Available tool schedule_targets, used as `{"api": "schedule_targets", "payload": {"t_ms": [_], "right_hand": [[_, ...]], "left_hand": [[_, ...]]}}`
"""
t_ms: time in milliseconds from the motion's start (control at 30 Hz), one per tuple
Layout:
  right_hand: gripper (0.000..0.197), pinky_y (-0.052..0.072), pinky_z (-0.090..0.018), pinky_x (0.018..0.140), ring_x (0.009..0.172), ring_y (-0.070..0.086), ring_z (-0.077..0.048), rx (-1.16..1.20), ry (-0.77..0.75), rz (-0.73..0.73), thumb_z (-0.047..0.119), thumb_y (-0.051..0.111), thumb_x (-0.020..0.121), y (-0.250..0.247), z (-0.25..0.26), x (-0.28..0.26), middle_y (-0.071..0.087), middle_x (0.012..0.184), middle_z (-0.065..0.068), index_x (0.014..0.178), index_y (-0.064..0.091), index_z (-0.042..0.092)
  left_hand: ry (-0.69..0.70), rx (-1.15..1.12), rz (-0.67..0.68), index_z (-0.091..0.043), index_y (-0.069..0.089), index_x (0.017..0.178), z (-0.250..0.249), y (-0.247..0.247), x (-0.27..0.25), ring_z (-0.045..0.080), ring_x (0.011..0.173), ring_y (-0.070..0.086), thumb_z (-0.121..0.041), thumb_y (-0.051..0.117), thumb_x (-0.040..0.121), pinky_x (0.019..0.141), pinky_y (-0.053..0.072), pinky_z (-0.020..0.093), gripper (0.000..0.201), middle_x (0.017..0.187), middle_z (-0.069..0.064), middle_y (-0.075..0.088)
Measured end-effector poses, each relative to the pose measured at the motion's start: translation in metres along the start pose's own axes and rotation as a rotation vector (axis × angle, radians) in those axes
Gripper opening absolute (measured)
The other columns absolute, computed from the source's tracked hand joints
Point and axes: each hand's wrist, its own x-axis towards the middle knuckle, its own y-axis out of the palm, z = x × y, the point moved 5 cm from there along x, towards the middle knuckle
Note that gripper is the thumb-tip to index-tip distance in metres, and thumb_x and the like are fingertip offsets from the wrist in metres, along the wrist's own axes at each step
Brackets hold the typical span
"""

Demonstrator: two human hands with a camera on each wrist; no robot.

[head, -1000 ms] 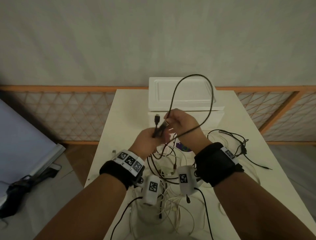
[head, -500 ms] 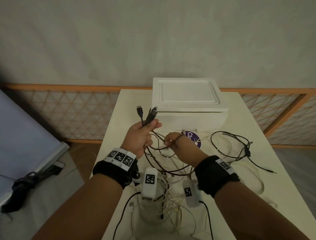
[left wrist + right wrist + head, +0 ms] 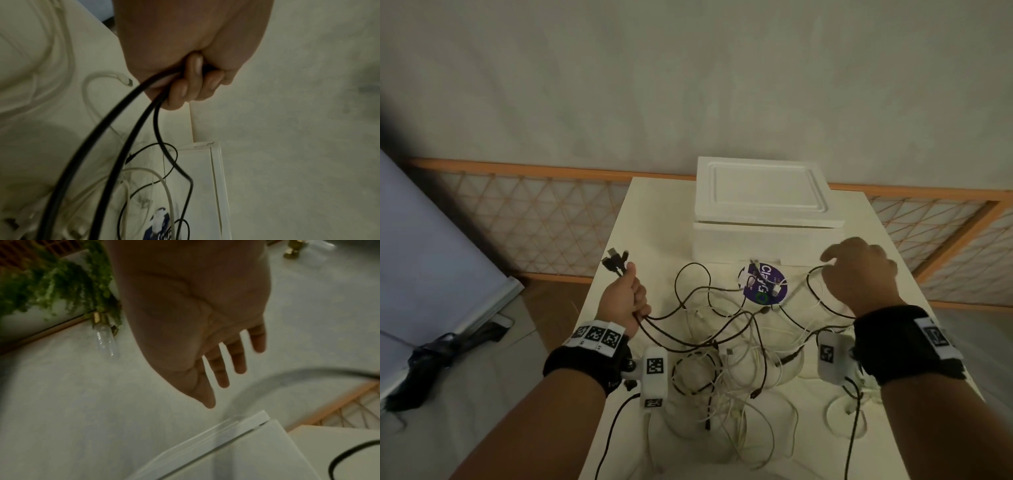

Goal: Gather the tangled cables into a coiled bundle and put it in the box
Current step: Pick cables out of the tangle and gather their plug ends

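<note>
Black cables gripped in left hand, right hand spread above tangle, holding nothing

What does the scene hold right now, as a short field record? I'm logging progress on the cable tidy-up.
left hand: grips several black cables, plug ends sticking up
right hand: fingers spread, holding nothing, above a black cable loop
box: white foam, lid on, far end of table
loose cables: white and black, tangled on the table
bundle: not yet coiled
</note>
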Motion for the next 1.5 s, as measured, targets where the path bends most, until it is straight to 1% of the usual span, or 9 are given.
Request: {"api": "schedule_targets", "payload": {"t_ms": [200,300,433,633,800,1100,1267,1367,1500], "right_hand": [[0.063,0.035,-0.026,0.1,0.125,0.047,-0.017,0.362,-0.473,0.44,0.038,0.068,0.083,0.039,0.134,-0.059,0.051,0.134,0.004,0.138,0.043,0.021],[0.073,0.043,-0.016,0.071,0.097,0.06,-0.013,0.565,-0.445,0.682,0.03,0.073,0.077,0.068,0.176,-0.082,0.06,0.11,0.004,0.136,0.035,0.013],[0.024,0.046,-0.027,0.068,0.088,0.065,-0.022,0.317,-0.549,0.618,0.019,0.049,0.092,0.08,0.17,-0.08,0.066,0.098,-0.004,0.114,0.056,0.014],[0.032,0.05,-0.032,0.077,0.093,0.061,-0.017,0.049,-0.545,0.422,0.055,0.046,0.091,0.057,0.093,-0.053,0.066,0.093,0.005,0.098,0.064,0.028],[0.063,0.044,-0.031,0.065,0.069,0.055,-0.015,0.039,-0.52,0.312,0.073,0.033,0.082,0.002,0.084,-0.045,0.057,0.066,0.002,0.071,0.062,0.018],[0.039,0.041,-0.036,0.094,0.109,0.056,-0.014,-0.355,-0.269,0.386,0.063,0.045,0.087,0.038,0.002,-0.052,0.062,0.112,0.008,0.101,0.065,0.032],[0.043,0.032,-0.025,0.102,0.123,0.048,-0.012,0.302,-0.515,0.504,0.042,0.054,0.092,0.054,0.091,-0.081,0.052,0.135,0.006,0.132,0.05,0.026],[0.042,0.045,-0.037,0.096,0.113,0.057,-0.022,0.415,-0.574,0.688,0.039,0.049,0.094,0.081,0.14,-0.106,0.06,0.124,-0.004,0.132,0.045,0.021],[0.03,0.05,-0.039,0.08,0.093,0.062,-0.026,0.512,-0.58,0.598,0.026,0.041,0.097,0.086,0.149,-0.104,0.064,0.106,-0.01,0.123,0.049,0.012]], "left_hand": [[-0.029,-0.087,0.335,-0.013,0.045,0.073,0.013,0.053,-0.036,0.012,0.047,0.036,-0.02,0.036,0.097,0.058,0.037,0.028,0.027,0.059,-0.001,0.036],[0.05,-0.067,0.327,-0.011,0.051,0.075,0.011,0.062,-0.045,0.015,0.057,0.051,-0.019,0.037,0.101,0.059,0.048,0.027,0.031,0.064,0.002,0.053],[0.149,-0.204,0.23,-0.013,0.049,0.075,-0.015,0.026,-0.036,0.011,0.048,0.05,-0.024,0.035,0.102,0.05,0.047,0.02,0.033,0.055,-0.002,0.051],[0.203,-0.299,-0.305,-0.022,0.043,0.074,-0.036,-0.118,0.004,0.007,0.048,0.04,-0.03,0.041,0.098,0.046,0.037,0.021,0.026,0.061,-0.006,0.042],[0.202,-0.268,-0.193,-0.018,0.045,0.069,-0.013,-0.09,-0.021,0.006,0.036,0.028,-0.031,0.033,0.102,0.044,0.025,0.019,0.037,0.047,-0.007,0.032],[0.085,-0.252,0.163,-0.006,0.056,0.089,0.03,-0.028,-0.048,0.017,0.069,0.065,-0.018,0.041,0.099,0.07,0.059,0.03,0.022,0.07,0.004,0.062],[0.057,-0.154,0.166,-0.002,0.062,0.088,0.061,0.021,-0.064,0.021,0.081,0.069,-0.014,0.05,0.096,0.075,0.059,0.03,0.019,0.08,0.009,0.071],[0.078,-0.113,0.144,0.001,0.066,0.092,0.068,0.045,-0.072,0.021,0.079,0.067,-0.013,0.055,0.093,0.068,0.056,0.028,0.018,0.083,0.011,0.071],[0.082,-0.094,0.123,0.006,0.065,0.101,0.066,0.053,-0.074,0.022,0.089,0.069,-0.013,0.061,0.087,0.081,0.051,0.033,0.024,0.092,0.014,0.072]]}}
